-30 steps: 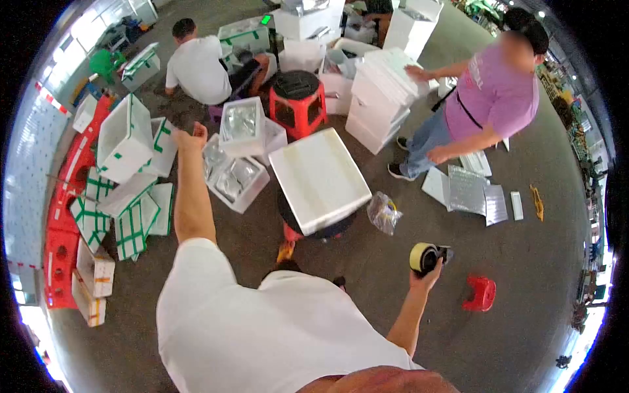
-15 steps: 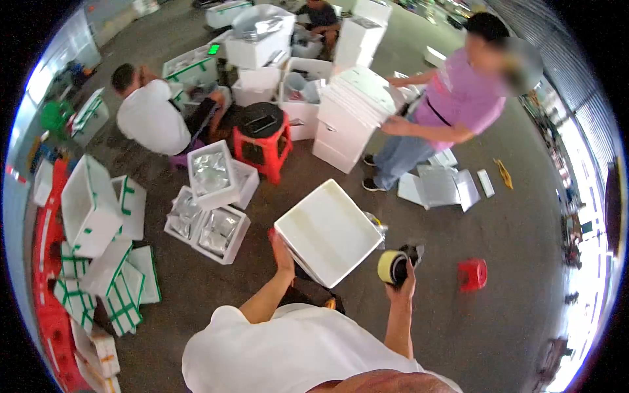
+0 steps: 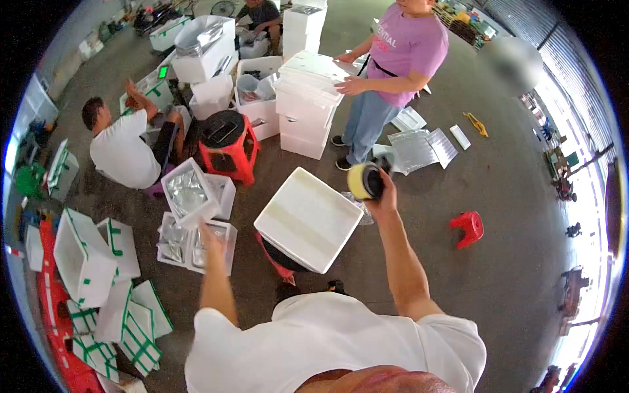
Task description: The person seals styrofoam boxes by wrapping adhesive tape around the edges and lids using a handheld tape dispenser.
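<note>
A white foam box (image 3: 308, 219) rests on a red and black stool (image 3: 278, 259) in front of me. To its right, my right hand (image 3: 385, 193) is raised, wrapped round a tape dispenser with a yellowish roll (image 3: 364, 181). My left hand (image 3: 213, 237) is left of the box, blurred by motion, over a foam box with silver packs (image 3: 226, 249); whether its fingers are apart is unclear. A second open box of silver packs (image 3: 187, 190) lies just beyond that hand.
A person in purple (image 3: 409, 52) stands at stacked foam lids (image 3: 314, 72). Another person in white (image 3: 124, 147) sits left. A red stool with black top (image 3: 226, 141), green-taped boxes (image 3: 85, 262) and a small red stool (image 3: 467, 229) stand around.
My left hand has left the white box's side and moved left. My right hand has risen with the tape dispenser towards the box's far right side. The camera view has shifted.
</note>
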Tool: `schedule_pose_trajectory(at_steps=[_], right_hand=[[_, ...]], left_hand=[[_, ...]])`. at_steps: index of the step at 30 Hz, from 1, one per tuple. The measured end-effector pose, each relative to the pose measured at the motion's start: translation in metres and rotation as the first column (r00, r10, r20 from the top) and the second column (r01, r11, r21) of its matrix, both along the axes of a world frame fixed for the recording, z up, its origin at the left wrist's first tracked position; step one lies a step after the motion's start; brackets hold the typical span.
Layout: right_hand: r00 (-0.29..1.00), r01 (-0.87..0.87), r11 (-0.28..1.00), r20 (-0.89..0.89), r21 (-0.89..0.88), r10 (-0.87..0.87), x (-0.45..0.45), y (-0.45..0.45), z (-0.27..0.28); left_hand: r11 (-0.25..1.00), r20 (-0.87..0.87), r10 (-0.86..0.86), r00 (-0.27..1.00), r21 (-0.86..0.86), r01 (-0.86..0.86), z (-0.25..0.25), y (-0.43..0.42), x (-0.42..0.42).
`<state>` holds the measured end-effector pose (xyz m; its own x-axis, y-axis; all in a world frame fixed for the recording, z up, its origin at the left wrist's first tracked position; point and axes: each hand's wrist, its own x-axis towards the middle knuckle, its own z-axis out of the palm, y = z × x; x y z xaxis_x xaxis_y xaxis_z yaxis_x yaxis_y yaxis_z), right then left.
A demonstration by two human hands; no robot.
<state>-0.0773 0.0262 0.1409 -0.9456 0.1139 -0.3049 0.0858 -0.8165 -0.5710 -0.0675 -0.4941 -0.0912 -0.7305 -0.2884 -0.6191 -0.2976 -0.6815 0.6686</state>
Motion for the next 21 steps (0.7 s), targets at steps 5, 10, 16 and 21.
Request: schedule_pose_trajectory(at_steps=[5, 10, 16, 21], right_hand=[[0.919, -0.394, 0.688, 0.287, 0.610, 0.271, -0.099, -0.032, -0.031], [0.750, -0.649, 0.623, 0.502, 0.436, 0.431, -0.115, -0.064, -0.084], [0.909, -0.413, 0.756, 0.281, 0.508, 0.307, -0.059, -0.059, -0.016], [0.965, -0.251, 0.960, 0.110, 0.128, 0.237, 0.000, -0.023, 0.004]], left_hand=[[0.767, -0.266, -0.248, 0.932, 0.533, 0.356, 0.069, 0.199, 0.064], [0.747, -0.351, -0.078, 0.933, 0.599, 0.288, 0.072, 0.217, 0.041], [0.858, -0.417, -0.140, 0.898, 0.401, 0.320, 0.115, 0.205, 0.024], [0.823, -0.460, -0.161, 0.873, 0.427, 0.376, 0.142, 0.188, 0.019]])
